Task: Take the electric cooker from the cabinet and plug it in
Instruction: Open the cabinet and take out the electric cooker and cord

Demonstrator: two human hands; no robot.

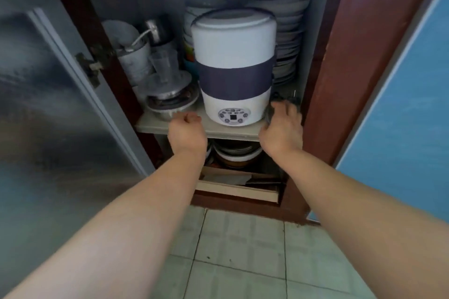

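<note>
Kitchen cabinet (340,56) stands open. Your left hand (187,130) has curled fingers holding nothing; your right hand (283,126) curls by something dark and blurred, and I cannot tell if it grips. Between them, just ahead, the electric cooker (234,56) sits on the upper shelf (155,124) — upright, long axis vertical, control panel (234,115) facing you — both hands about equally near.
</note>
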